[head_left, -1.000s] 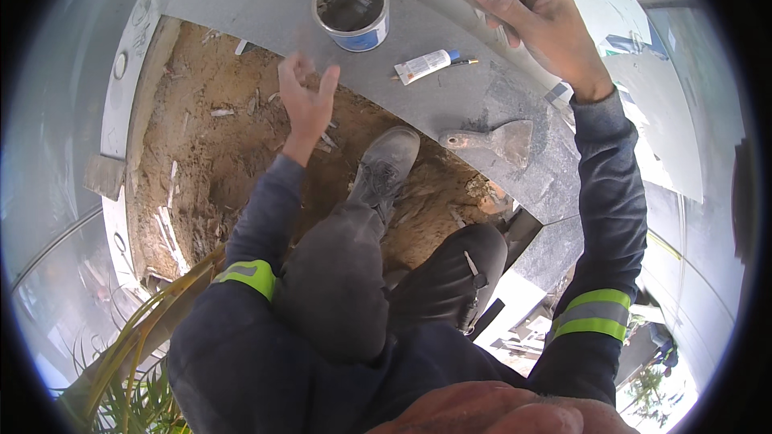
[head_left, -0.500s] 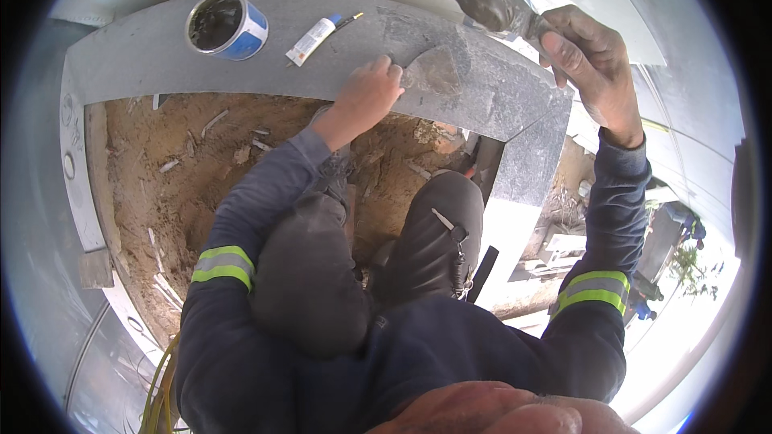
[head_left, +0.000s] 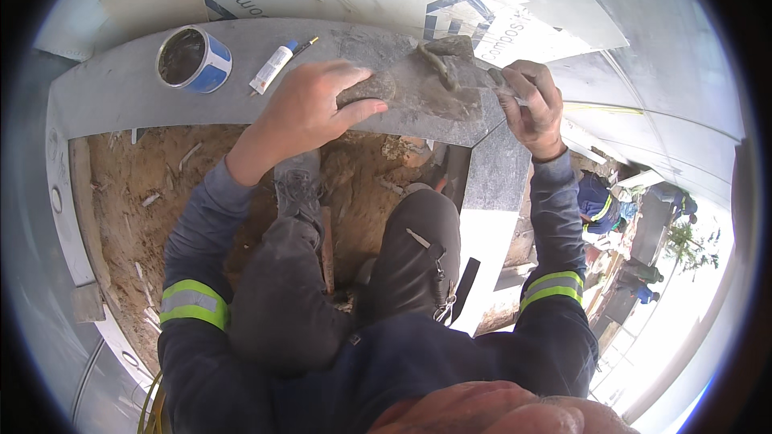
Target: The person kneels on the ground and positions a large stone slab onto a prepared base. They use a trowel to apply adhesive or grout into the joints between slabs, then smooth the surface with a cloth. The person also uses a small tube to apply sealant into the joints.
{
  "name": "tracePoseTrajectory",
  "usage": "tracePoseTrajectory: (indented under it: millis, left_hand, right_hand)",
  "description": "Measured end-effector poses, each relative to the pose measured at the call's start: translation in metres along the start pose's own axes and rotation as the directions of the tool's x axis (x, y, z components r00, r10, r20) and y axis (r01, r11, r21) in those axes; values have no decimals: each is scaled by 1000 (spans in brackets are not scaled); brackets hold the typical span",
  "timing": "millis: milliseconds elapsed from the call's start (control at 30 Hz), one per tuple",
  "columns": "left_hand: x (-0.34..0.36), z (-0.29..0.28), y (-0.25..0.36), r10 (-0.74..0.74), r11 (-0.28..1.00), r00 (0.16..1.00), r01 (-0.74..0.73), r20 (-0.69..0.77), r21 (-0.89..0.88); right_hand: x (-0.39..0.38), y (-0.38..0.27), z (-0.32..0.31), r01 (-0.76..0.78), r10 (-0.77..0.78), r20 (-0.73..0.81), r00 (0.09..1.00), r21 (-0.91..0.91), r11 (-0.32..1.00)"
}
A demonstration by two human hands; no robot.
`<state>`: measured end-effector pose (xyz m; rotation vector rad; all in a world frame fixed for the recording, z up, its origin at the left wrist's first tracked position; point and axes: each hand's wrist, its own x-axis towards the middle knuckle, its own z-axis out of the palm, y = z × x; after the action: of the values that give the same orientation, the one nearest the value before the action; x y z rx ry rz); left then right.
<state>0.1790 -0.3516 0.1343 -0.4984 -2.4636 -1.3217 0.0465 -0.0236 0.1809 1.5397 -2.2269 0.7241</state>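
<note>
While narrow, left grip [head_left: 310, 104] around a scraper [head_left: 370, 90], right grip [head_left: 535, 108] around a handle [head_left: 500, 82], putty [head_left: 437, 63] between.

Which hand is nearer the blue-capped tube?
Left. The left hand is just right of the tube, on the body side; the right hand is much farther right.

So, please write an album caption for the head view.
Over a grey slab, left hand holds a scraper, right hand a tool handle; open can nearby.
</note>
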Motion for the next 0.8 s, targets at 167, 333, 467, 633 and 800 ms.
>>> tracePoseTrajectory:
  millis: [167, 333, 467, 633, 800]
  left_hand:
    - [-5, -2, 6, -75, 997, 997, 75, 9, -11]
    - [-12, -9, 8, -36, 999, 998, 38, -45, 30]
    - [-18, -13, 8, -32, 997, 998, 36, -63, 70]
    - [-24, -5, 7, -85, 994, 980, 72, -180, -78]
    - [-35, -5, 0, -199, 977, 964, 208, -179, 35]
  right_hand:
    - [-24, 2, 40, 29, -46, -187, 981, -94, 995]
    - [-29, 3, 56, -15, 15, -242, 970, 5, 1000]
    - [-40, 2, 61, -29, 28, -211, 977, -2, 1000]
    - [-68, 7, 67, -99, 100, -91, 991, 15, 995]
    - [-79, -4, 67, -435, 441, -75, 894, 85, 896]
